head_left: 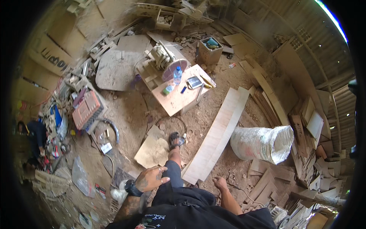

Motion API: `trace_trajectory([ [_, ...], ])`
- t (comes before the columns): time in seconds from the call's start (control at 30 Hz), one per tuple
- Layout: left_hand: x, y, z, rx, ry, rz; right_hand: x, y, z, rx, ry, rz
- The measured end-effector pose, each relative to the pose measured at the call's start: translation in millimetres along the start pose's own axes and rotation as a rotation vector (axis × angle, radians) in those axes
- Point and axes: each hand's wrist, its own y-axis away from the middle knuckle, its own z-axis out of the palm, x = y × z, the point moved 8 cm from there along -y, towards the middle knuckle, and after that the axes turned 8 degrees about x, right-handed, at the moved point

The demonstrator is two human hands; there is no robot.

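Across the dusty floor (127, 110), the long pale boards (219, 133) lie flat from near centre toward the far right, probably because they outstretch the small table (171, 104) at far centre. The white sack (251, 144) rests on its side to their right, its mouth facing right. My left hand (151, 178), half spread, seems empty beside my shorts (174, 174); my right hand (220, 183) curls loosely just right of the boards' near end, and I cannot tell whether it grips anything.
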Motion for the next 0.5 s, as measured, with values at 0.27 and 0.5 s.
trace_trajectory([
  [0.27, -2, -148, -126, -0.115, -0.129, 0.002, -118, -77, -114, 0.198, -0.705, 0.314],
  [0.5, -54, -236, -212, 0.087, -0.077, -0.225, -132, -92, -184, 0.293, -0.596, 0.406],
])
